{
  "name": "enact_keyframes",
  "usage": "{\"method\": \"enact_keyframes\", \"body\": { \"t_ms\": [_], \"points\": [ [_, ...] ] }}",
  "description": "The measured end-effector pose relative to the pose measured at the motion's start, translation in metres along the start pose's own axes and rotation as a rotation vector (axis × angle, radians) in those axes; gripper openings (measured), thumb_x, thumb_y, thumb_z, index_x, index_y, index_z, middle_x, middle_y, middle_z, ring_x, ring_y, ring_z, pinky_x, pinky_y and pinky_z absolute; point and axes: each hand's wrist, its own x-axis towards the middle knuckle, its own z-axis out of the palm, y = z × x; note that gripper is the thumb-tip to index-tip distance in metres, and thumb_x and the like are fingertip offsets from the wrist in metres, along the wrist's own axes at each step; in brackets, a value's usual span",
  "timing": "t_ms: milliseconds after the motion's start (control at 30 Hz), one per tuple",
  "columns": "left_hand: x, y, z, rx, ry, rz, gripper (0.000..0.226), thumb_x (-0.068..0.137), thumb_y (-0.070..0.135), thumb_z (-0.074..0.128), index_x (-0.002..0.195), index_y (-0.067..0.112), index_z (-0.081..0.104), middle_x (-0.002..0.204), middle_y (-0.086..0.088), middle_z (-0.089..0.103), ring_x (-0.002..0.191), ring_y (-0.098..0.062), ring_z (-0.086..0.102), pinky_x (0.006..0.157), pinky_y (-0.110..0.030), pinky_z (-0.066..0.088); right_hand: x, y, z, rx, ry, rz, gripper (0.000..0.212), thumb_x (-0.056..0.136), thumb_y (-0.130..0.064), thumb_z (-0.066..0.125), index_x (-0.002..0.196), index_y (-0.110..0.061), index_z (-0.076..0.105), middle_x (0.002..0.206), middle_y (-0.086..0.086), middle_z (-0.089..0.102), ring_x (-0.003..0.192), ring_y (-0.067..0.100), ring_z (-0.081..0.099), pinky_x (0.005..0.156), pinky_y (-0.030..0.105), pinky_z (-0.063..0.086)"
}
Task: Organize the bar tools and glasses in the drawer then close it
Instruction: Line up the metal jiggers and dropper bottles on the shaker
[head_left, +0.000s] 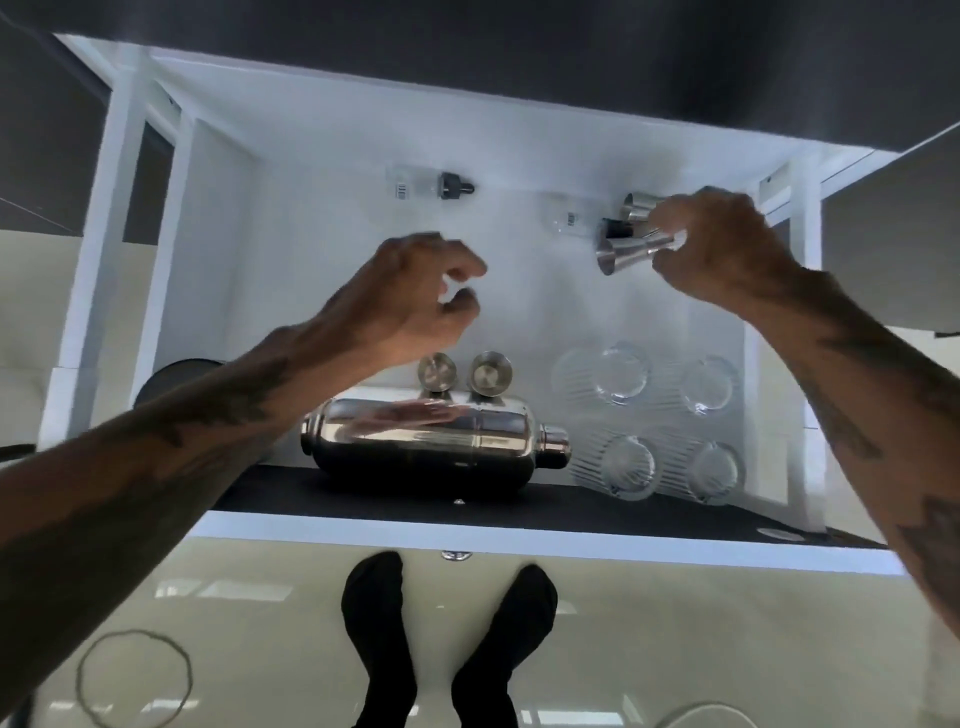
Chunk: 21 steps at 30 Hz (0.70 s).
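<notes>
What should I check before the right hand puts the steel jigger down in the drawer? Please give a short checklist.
1. Right hand holds the silver steel hourglass jigger: ok.
2. Left hand holds nothing: ok.
3. White open drawer is pulled out enough: ok.
4. Bare floor beside the two upright steel jiggers behind the shiny steel cocktail shaker: ok.
5. Four ribbed clear glasses grouped, away from the path: ok.
6. Two small clear dropper bottles lie apart at the back: not ok.
</notes>
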Motion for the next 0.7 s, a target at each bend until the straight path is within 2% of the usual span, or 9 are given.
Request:
{"method": "enact_keyframes", "body": {
  "t_ms": [67,133,200,233,300,433,533,633,700],
  "points": [
    [0.023,0.017,0.016,-0.008,0.077,0.020,0.028,0.086,0.018,0.064,0.113,0.014,0.071,0.105,-0.005,0.070,0.088,-0.019,0.068,0.079,-0.027,0.054,0.006,0.008,0.012,0.003,-0.102,-0.112,0.037,0.079,0.001,0.063,0.116,-0.001,0.067,0.115,0.027,0.060,0.103,0.041,0.059,0.082,0.031,0.046],
    [0.045,0.034,0.038,-0.012,0.102,-0.013,0.031,0.085,0.022,0.065,0.115,0.013,0.069,0.110,-0.006,0.069,0.089,-0.014,0.062,0.076,-0.019,0.044,0.010,0.013,0.020,0.015,-0.127,-0.141,0.033,0.080,0.002,0.063,0.113,-0.001,0.068,0.114,0.025,0.062,0.102,0.038,0.060,0.081,0.028,0.045],
    [0.064,0.050,0.062,-0.008,0.080,-0.029,0.040,0.084,0.027,0.067,0.121,0.011,0.065,0.120,-0.008,0.066,0.100,-0.017,0.062,0.081,-0.019,0.044,0.012,0.015,0.021,0.070,-0.113,-0.127,0.032,0.080,0.002,0.065,0.111,0.000,0.069,0.112,0.022,0.066,0.100,0.034,0.062,0.080,0.024,0.045],
    [0.072,0.058,0.074,0.011,0.050,-0.014,0.045,0.083,0.029,0.069,0.124,0.010,0.063,0.121,-0.009,0.064,0.104,-0.021,0.062,0.085,-0.025,0.048,0.011,0.017,0.019,0.103,-0.105,-0.129,0.031,0.079,0.002,0.066,0.110,0.000,0.069,0.110,0.021,0.068,0.096,0.031,0.064,0.078,0.022,0.045],
    [0.084,0.072,0.097,0.096,-0.023,0.028,0.053,0.079,0.033,0.072,0.126,0.011,0.059,0.120,-0.012,0.061,0.103,-0.026,0.062,0.083,-0.034,0.053,0.008,0.023,0.014,0.126,-0.069,-0.172,0.031,0.078,0.001,0.067,0.109,0.000,0.069,0.106,0.019,0.070,0.092,0.029,0.065,0.078,0.027,0.050],
    [0.100,0.079,0.124,0.217,-0.067,0.022,0.042,0.082,0.029,0.071,0.117,0.010,0.061,0.121,-0.010,0.055,0.098,-0.027,0.059,0.071,-0.033,0.046,0.023,0.036,0.005,0.016,0.147,-0.162,0.036,0.082,-0.011,0.063,0.118,-0.010,0.063,0.117,0.019,0.059,0.104,0.036,0.057,0.086,0.041,0.048],
    [0.103,0.078,0.127,0.189,-0.024,0.005,0.034,0.085,0.020,0.066,0.117,0.009,0.064,0.116,-0.010,0.057,0.101,-0.026,0.058,0.072,-0.030,0.045,0.036,0.037,0.013,-0.036,0.097,-0.193,0.041,0.084,-0.011,0.061,0.125,-0.013,0.059,0.124,0.018,0.054,0.112,0.035,0.053,0.089,0.043,0.047],
    [0.093,0.073,0.102,0.126,-0.051,0.046,0.034,0.083,0.019,0.069,0.116,0.013,0.067,0.101,-0.004,0.052,0.095,-0.021,0.056,0.072,-0.026,0.045,0.041,0.036,0.026,-0.083,0.096,-0.227,0.028,0.086,-0.014,0.061,0.114,-0.010,0.061,0.118,0.017,0.054,0.106,0.035,0.054,0.084,0.041,0.047],
    [0.079,0.063,0.074,0.146,-0.053,0.089,0.033,0.082,0.018,0.068,0.114,0.013,0.068,0.102,-0.006,0.060,0.095,-0.020,0.054,0.075,-0.029,0.049,0.043,0.039,0.030,-0.136,0.108,-0.240,0.026,0.087,-0.016,0.062,0.110,-0.006,0.058,0.116,0.018,0.055,0.106,0.038,0.053,0.082,0.044,0.048]
  ]
}}
